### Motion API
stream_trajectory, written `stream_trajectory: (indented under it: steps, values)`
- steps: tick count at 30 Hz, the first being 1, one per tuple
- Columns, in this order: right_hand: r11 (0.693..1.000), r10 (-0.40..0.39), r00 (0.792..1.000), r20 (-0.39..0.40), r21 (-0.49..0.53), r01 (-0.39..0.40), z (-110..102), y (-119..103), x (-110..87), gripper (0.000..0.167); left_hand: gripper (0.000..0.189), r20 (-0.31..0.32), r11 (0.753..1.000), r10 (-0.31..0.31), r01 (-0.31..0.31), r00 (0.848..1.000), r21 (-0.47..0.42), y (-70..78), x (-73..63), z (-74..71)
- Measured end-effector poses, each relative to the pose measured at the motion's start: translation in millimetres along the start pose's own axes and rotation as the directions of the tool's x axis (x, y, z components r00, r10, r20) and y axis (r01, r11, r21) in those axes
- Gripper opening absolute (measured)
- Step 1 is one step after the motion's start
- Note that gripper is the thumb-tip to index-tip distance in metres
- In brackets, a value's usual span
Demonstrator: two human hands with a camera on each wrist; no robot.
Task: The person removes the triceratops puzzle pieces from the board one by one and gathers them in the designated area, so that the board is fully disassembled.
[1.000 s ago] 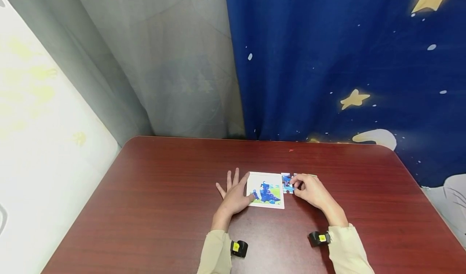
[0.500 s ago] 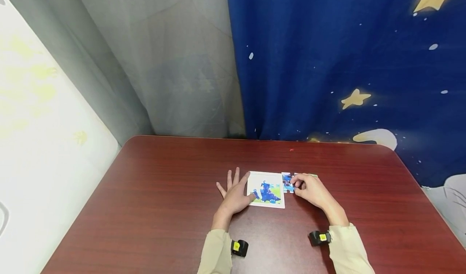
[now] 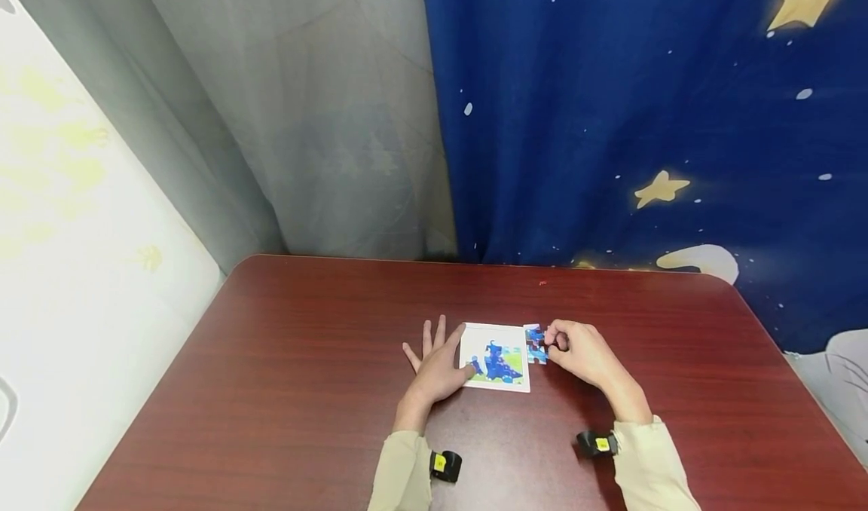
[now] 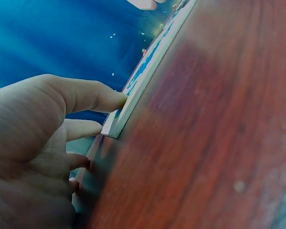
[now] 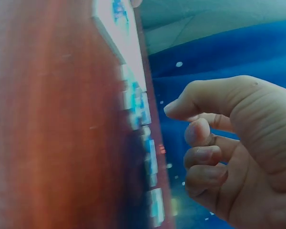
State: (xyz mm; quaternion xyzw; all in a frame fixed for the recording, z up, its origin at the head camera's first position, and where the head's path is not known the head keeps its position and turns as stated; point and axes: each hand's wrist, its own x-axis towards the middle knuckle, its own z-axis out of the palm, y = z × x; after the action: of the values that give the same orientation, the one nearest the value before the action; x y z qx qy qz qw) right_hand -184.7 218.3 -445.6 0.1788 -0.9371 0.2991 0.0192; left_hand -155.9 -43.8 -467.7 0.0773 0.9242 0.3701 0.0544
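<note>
A small white-framed puzzle board (image 3: 478, 335) lies on the table, with blue, green and yellow pieces filling its lower part. My left hand (image 3: 437, 371) is spread at its left side. In the left wrist view the thumb (image 4: 109, 99) presses the board's edge and the index finger touches its corner. Loose blue jigsaw pieces (image 3: 535, 355) lie along the right side. Over them hovers my right hand (image 3: 583, 354), fingers bent. The right wrist view shows a gap between thumb (image 5: 181, 106) and index finger, with nothing in it, beside several pieces (image 5: 152, 157).
A dark red wooden table (image 3: 305, 360) extends around the board. Behind it hang a grey curtain (image 3: 339, 119) and a blue curtain (image 3: 576, 119) with stars. A pale panel (image 3: 81, 232) stands at the left. Each wrist wears a black camera strap (image 3: 445, 466).
My right hand has lifted slightly off the loose pieces, and more of the blue pieces now shows. The green-edged piece beyond it is now hidden. My left hand stays on the board.
</note>
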Motion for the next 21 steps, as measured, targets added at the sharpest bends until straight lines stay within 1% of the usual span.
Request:
stream_trajectory:
  steps: [5,8,15,18,21]
  values:
    - [1.000,0.012,0.999,0.033,-0.012,-0.011,-4,-4,3.1,0.013,0.072,0.000,1.000,0.003,-0.003,1.000,0.010,-0.4,0.1,-0.3]
    - [0.999,0.025,0.999,0.032,-0.028,-0.024,-3,-3,4.9,0.009,0.072,-0.002,1.000,0.003,-0.003,1.000,0.013,-0.3,0.1,-0.4]
    - [0.989,0.013,1.000,0.005,-0.145,-0.012,2,3,19.0,0.005,0.073,-0.008,1.000,0.003,-0.003,1.000,0.013,-1.2,0.6,0.7]
    - [0.985,0.021,1.000,0.016,-0.170,-0.018,4,4,24.2,0.005,0.073,-0.007,1.000,0.000,0.000,1.000,0.016,-0.7,0.2,0.5]
    - [0.985,0.020,0.999,0.027,-0.171,-0.015,5,4,26.5,0.007,0.073,-0.007,1.000,0.003,-0.003,1.000,0.010,0.2,-0.7,-0.1]
